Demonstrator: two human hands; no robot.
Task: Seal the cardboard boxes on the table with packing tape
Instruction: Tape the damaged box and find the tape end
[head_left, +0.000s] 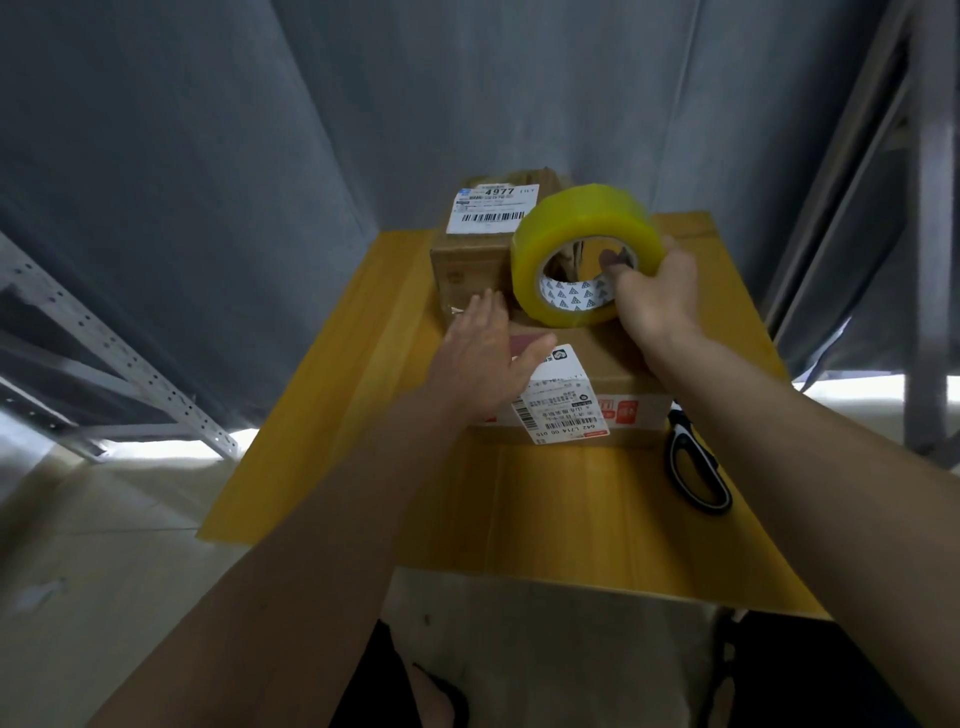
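Yellowish packing tape roll (582, 254) held upright in the right hand (657, 296), fingers hooked through its core and curled round the rim, just above the near cardboard box (613, 374). Left hand (488, 348) laid flat on that box's top, fingers straight and close together, tips reaching toward the far box (467, 260) with its white "4977" label (491, 208). Both boxes on a yellow wooden table (571, 519). Black-handled scissors (693, 462) lying on the table, right of the right wrist.
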